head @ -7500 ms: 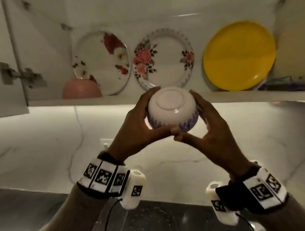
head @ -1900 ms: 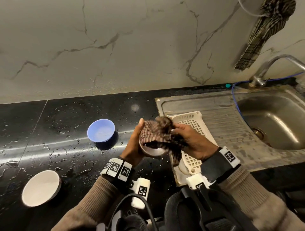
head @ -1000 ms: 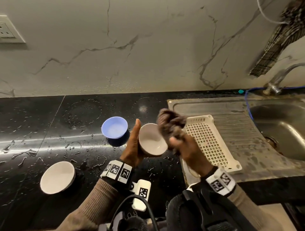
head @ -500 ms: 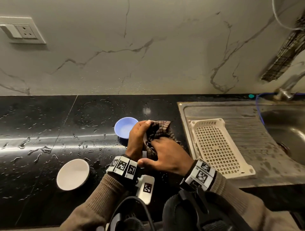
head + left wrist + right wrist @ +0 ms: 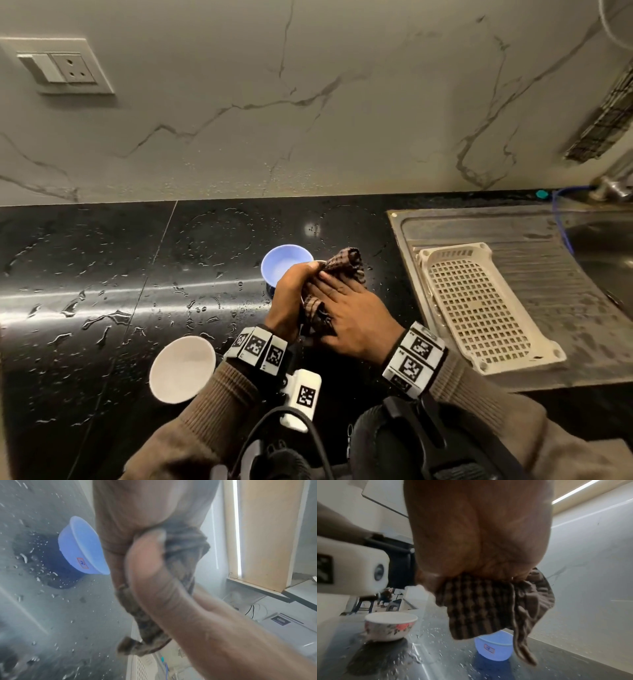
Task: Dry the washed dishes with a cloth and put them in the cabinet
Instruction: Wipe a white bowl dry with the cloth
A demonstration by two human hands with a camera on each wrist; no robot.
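Observation:
My left hand [image 5: 291,294] curls around a small white bowl held above the wet black counter; the hands and the cloth hide the bowl almost completely. My right hand [image 5: 346,308] holds a brown checked cloth [image 5: 344,262] against the bowl, fingers spread over it. A bunch of cloth sticks out past the fingertips. In the right wrist view the cloth [image 5: 479,601] hangs below the palm. A light blue bowl [image 5: 282,262] stands upright on the counter just behind my left hand. A white floral bowl [image 5: 181,368] stands upright near the front edge, to the left.
Water drops cover the black counter [image 5: 102,274]. A cream perforated tray [image 5: 479,308] lies on the steel drainboard [image 5: 548,274] to the right, beside the sink. A tap [image 5: 613,186] and a hanging checked cloth [image 5: 603,126] are at far right. A wall socket [image 5: 65,66] sits upper left.
A second ago the bowl's mouth was bare, with the bunched cloth beside it. The right hand has since brought the cloth over the bowl and now covers it.

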